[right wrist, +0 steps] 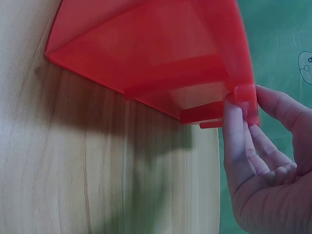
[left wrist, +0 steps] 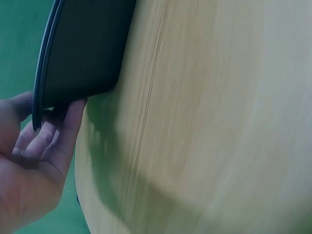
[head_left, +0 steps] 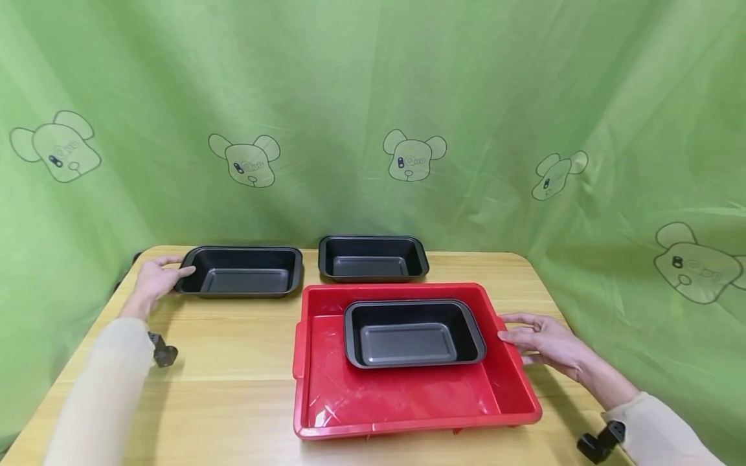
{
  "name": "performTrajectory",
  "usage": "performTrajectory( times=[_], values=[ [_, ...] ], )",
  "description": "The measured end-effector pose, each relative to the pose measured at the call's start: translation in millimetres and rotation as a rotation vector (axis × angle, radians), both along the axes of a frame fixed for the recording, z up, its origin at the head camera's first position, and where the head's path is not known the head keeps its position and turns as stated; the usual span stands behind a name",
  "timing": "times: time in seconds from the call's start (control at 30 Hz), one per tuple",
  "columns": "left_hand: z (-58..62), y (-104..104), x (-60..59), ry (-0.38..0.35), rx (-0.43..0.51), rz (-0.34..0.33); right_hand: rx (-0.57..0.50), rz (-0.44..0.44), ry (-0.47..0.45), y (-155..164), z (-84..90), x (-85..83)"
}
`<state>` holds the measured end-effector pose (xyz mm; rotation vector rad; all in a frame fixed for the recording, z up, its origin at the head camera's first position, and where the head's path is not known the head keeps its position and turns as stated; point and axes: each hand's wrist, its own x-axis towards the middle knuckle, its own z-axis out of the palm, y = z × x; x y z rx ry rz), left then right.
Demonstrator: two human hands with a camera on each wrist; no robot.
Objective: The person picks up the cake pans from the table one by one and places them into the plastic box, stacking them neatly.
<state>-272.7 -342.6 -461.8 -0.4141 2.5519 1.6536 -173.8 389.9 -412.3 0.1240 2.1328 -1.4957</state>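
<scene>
At the left end of a black loaf pan (head_left: 247, 281), my left hand (head_left: 158, 279) pinches the rim, thumb on top and fingers underneath. The left wrist view shows the same grip, with the fingers (left wrist: 63, 131) beneath the pan's (left wrist: 87, 48) lip. My right hand (head_left: 539, 340) grips the right edge of a red plastic tray (head_left: 408, 408). In the right wrist view its thumb lies over the tray's (right wrist: 180, 53) rim and the fingers (right wrist: 235, 141) curl below. Inside the tray sits a second black loaf pan (head_left: 408, 343), toward the back.
A third black loaf pan (head_left: 373, 266) stands behind the tray at the table's far edge. Green curtains (head_left: 326, 116) with mouse-head drawings hang behind and beside the wooden table (head_left: 233, 388).
</scene>
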Motion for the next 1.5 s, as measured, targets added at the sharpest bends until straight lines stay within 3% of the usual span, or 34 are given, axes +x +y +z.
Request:
performTrajectory(
  times=[0.27, 0.53, 0.63, 1.5],
  values=[
    [-1.1, -4.4, 0.1, -0.013, 0.011, -0.048, -0.014, 0.003, 0.0, 0.4, -2.0, 1.2],
    [-0.2, -7.1, 4.1, -0.028, -0.099, -0.092, -0.013, 0.001, 0.005, 0.2, -0.2, 2.4],
    [0.4, -7.5, 5.9, -0.031, -0.098, -0.106, -0.018, 0.003, 0.006, 0.6, -0.1, 2.8],
    [6.9, -7.2, 24.2, -0.107, 0.108, -0.12, -0.015, 0.001, 0.007, 0.2, 0.6, 1.5]
  ],
)
